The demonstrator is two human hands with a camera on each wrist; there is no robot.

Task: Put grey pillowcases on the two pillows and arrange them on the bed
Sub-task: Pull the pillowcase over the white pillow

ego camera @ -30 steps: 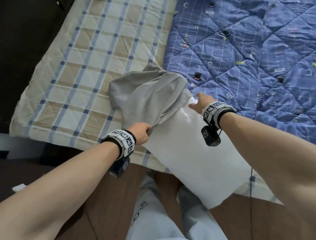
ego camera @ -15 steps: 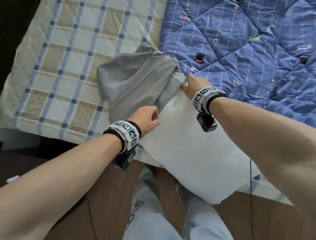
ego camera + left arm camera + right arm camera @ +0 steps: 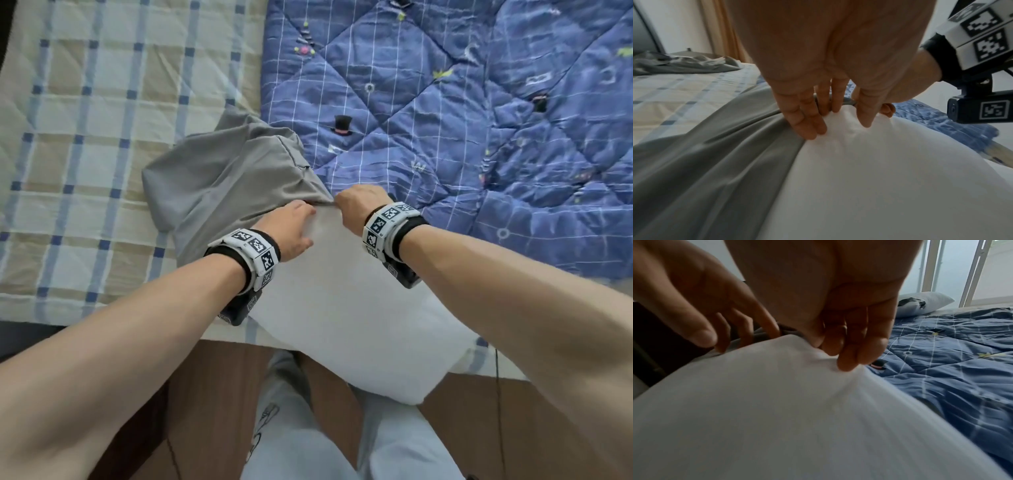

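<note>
A white pillow (image 3: pixel 342 325) lies across the bed's near edge, its far end inside a grey pillowcase (image 3: pixel 222 185). My right hand (image 3: pixel 359 205) is curled at the pillowcase's hem on the pillow's top and pinches the grey fabric; its bent fingers (image 3: pixel 849 356) dig into the white cover. My left hand (image 3: pixel 291 226) sits right beside it, its fingers (image 3: pixel 807 126) straight and spread, tips pressing the pillow (image 3: pixel 879 178) along the grey hem (image 3: pixel 756 146). A second white pillow (image 3: pixel 925 303) lies far off near the window. Another grey pillowcase (image 3: pixel 684 65) lies crumpled at the bed's far end.
A plaid beige and blue sheet (image 3: pixel 85 137) covers the left of the bed, and a blue quilt (image 3: pixel 479 120) covers the right. The pillow's near end overhangs the brown floor (image 3: pixel 212 394) above my legs (image 3: pixel 291 428).
My left hand has left the pillowcase's left edge and moved right, to the hem beside my right hand. The right hand stays at the hem. The view has drawn closer.
</note>
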